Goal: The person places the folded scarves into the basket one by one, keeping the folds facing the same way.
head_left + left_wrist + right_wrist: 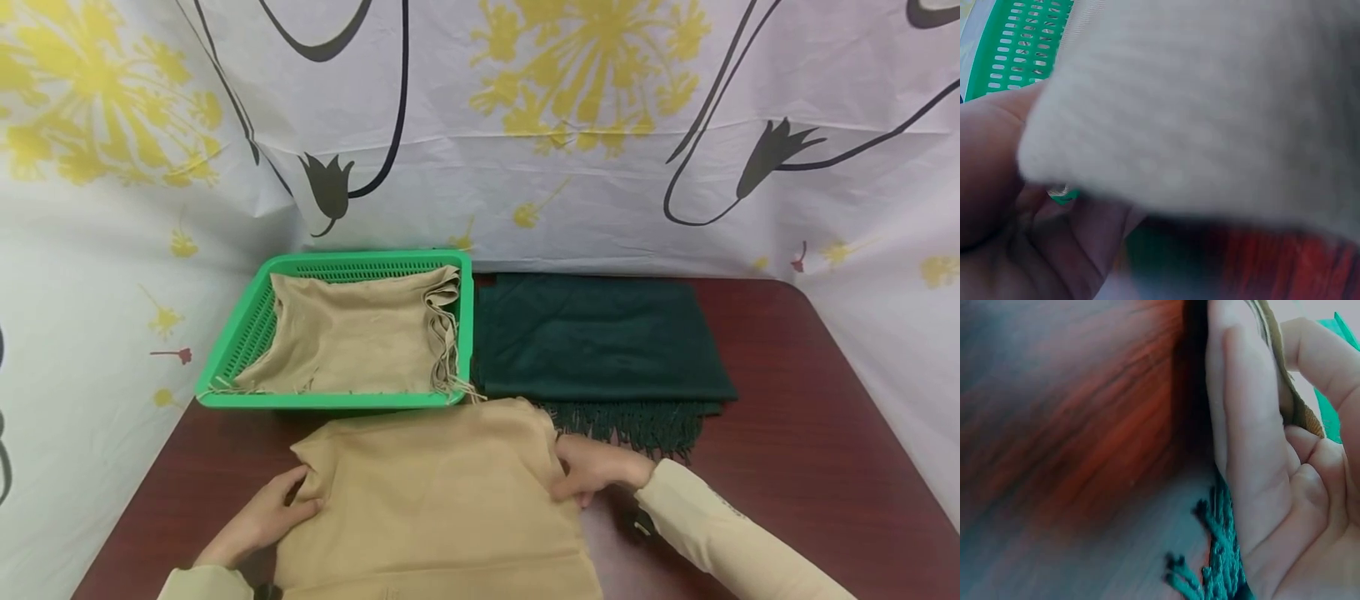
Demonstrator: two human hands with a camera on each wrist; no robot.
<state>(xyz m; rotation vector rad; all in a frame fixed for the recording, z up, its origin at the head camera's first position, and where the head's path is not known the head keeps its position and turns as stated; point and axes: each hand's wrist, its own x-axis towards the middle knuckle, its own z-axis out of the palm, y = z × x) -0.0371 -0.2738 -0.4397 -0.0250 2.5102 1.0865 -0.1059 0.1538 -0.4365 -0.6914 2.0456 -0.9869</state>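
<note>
Tan cloth (442, 500), folded flat, bottom centre of the frame, stretched between two hands. Left hand (258, 517) at its left edge, pinching the fold between thumb and fingers; right hand (600, 468) doing the same on the other side, layers caught in the grip in the right wrist view. So fingers narrow on cloth both sides. Can't tell about the middle, lifted or resting on the surface (795, 417).

Tips for this hold: keep both pinches level, pull outward just lightly, and get those layers lined up. Worth smoothing the creased corner by the left fingers. Go slow too, with soft fabric like this likely to sag.

Now edges. Green basket (330, 401) left of centre, front rim just past the far edge of the held cloth, so probably lift before pushing forward. Another tan cloth (367, 342) inside, loose strands over the front right corner, easy to snag. Dark green cloth (600, 333) right beside the basket, fringe (622, 425) near the right hand, so mind the knuckles. Most room for moving: right of frame. Tighter at left, thanks to the patterned sheet (82, 350).
</note>
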